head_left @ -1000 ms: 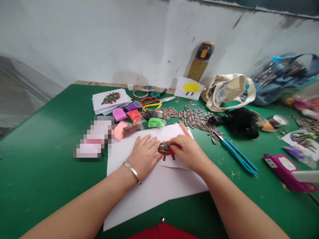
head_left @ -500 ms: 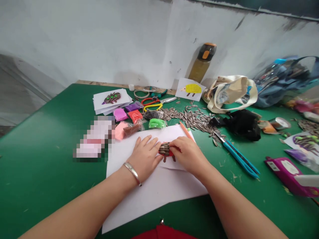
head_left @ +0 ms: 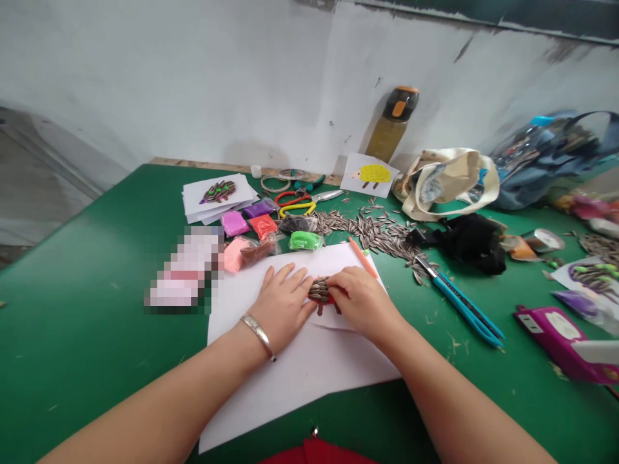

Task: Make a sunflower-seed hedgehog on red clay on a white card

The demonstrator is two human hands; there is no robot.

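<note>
1. Two hands work side by side on a white paper sheet [head_left: 294,403] lying on the green counter [head_left: 87,361].
2. The left hand [head_left: 283,308] lies flat and open on the paper, fingers spread and holding nothing, with its fingertips just beside the clay figure. A silver bangle [head_left: 256,336] circles its wrist.
3. The right hand [head_left: 362,304] is cupped over the figure's right end, but whether it pinches or only presses is hidden.
4. The seed-covered red clay figure [head_left: 320,290] sits on the paper between the hands, with small brown clay legs [head_left: 322,309] below it.
5. For this close work, steady, even fingertip pressure seems best, with the flat left hand pinning the paper so the overlapping seeds stay in their rows.
6. Just beyond the right hand lie an orange pencil [head_left: 362,256] and a scatter of sunflower seeds [head_left: 372,231], with a blue-handled cutter [head_left: 464,310] off to its right.
7. Beyond the left hand sit packets of green modelling clay [head_left: 305,241] and red modelling clay [head_left: 263,226].
</note>
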